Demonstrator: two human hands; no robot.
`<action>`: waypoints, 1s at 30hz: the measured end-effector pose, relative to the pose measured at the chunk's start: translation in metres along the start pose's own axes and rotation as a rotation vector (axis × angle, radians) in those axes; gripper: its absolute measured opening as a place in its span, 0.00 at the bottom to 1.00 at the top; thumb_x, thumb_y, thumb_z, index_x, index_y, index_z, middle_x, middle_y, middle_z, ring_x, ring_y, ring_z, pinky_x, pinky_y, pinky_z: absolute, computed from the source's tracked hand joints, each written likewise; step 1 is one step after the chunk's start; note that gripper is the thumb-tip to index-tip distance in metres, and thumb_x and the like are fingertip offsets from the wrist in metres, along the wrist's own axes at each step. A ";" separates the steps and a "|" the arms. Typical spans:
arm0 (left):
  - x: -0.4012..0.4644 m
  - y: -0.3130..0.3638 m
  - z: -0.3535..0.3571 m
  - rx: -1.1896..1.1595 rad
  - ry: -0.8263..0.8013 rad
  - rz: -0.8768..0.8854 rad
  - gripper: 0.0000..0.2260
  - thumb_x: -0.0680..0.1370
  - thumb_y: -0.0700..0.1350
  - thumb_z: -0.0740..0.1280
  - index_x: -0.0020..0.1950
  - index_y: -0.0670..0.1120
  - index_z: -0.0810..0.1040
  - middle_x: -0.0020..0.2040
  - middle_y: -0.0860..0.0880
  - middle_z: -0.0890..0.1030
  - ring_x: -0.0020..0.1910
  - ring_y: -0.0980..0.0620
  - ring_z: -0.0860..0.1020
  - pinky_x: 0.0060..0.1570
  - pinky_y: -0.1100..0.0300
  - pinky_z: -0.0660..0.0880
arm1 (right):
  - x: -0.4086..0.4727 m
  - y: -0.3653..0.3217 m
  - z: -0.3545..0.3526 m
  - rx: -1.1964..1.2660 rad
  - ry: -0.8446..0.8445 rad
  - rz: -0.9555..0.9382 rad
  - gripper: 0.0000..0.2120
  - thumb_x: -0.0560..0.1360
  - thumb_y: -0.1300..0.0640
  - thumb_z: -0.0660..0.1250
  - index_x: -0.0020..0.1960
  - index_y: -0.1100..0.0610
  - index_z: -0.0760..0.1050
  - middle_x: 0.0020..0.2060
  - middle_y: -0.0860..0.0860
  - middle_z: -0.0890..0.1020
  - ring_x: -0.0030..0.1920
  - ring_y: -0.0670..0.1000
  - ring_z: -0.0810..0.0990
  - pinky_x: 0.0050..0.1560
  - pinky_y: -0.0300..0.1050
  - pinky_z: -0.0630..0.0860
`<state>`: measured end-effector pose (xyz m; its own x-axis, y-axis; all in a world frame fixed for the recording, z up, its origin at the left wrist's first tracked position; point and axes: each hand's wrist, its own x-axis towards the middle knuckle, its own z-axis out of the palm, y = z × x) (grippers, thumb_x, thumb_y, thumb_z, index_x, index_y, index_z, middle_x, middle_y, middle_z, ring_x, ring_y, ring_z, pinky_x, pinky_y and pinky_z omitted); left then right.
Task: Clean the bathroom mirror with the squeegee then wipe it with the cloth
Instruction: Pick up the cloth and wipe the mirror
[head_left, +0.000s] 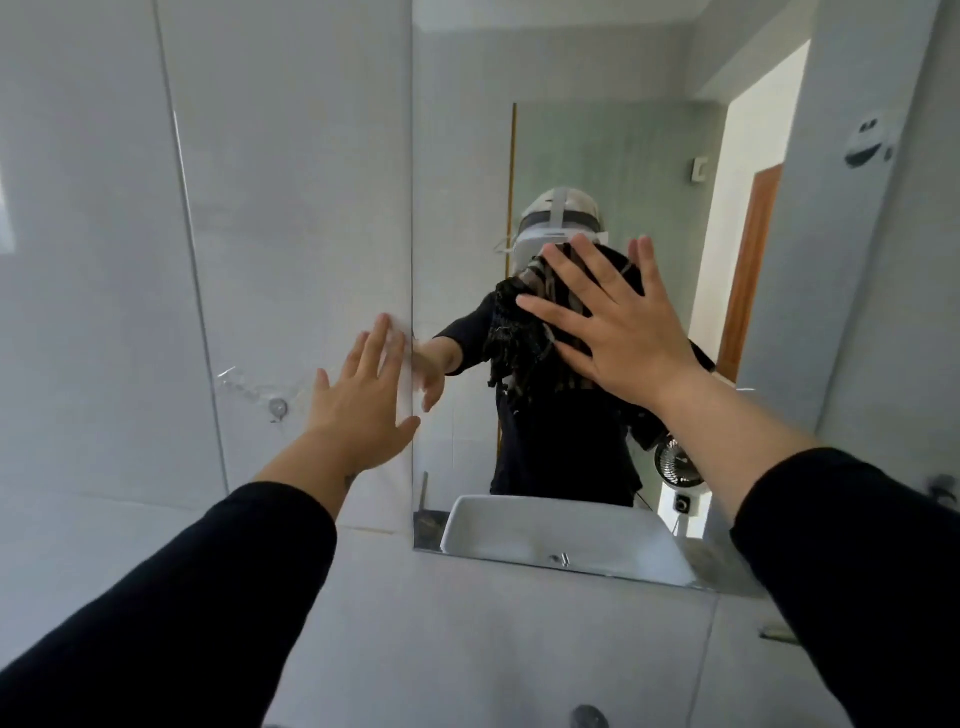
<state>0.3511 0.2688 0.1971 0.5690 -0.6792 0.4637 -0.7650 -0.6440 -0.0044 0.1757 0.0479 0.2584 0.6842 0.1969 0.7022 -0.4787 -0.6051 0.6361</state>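
The frameless bathroom mirror (467, 156) hangs on the pale tiled wall ahead of me. My right hand (613, 322) lies flat against the glass near its middle, fingers spread, pressing a dark patterned cloth (514, 332) onto the mirror. The cloth bunches out to the left of and below my palm. My left hand (369, 395) rests flat on the wall tile just left of the mirror's left edge, fingers apart, holding nothing. No squeegee is in view.
The mirror reflects a white basin (561, 530), a small fan (675, 460), and an open doorway (748, 234). A suction hook (278, 408) sits on the tile left of my left hand. A chrome fitting (589, 717) shows at the bottom edge.
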 end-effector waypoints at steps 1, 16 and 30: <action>0.000 0.003 -0.001 0.015 -0.007 -0.012 0.45 0.76 0.60 0.63 0.77 0.47 0.34 0.76 0.50 0.28 0.78 0.46 0.40 0.71 0.38 0.56 | -0.010 0.007 0.000 -0.005 -0.008 0.014 0.24 0.80 0.43 0.50 0.75 0.39 0.51 0.77 0.53 0.53 0.77 0.58 0.49 0.70 0.73 0.45; 0.006 0.007 0.019 0.027 0.043 -0.033 0.55 0.68 0.68 0.66 0.76 0.45 0.31 0.71 0.52 0.21 0.77 0.46 0.37 0.69 0.36 0.60 | -0.153 0.057 0.019 -0.012 -0.059 0.312 0.30 0.77 0.45 0.58 0.75 0.40 0.48 0.77 0.54 0.50 0.77 0.59 0.46 0.70 0.68 0.36; 0.001 -0.003 0.013 -0.101 0.067 0.052 0.49 0.68 0.69 0.58 0.78 0.47 0.36 0.74 0.54 0.27 0.77 0.49 0.38 0.71 0.45 0.59 | -0.084 -0.014 0.018 0.067 -0.020 0.167 0.23 0.81 0.44 0.49 0.75 0.40 0.53 0.77 0.54 0.54 0.76 0.59 0.49 0.71 0.70 0.44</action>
<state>0.3584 0.2653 0.1859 0.5092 -0.6831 0.5235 -0.8212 -0.5676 0.0582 0.1347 0.0256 0.1845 0.6096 0.0746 0.7892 -0.5494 -0.6779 0.4884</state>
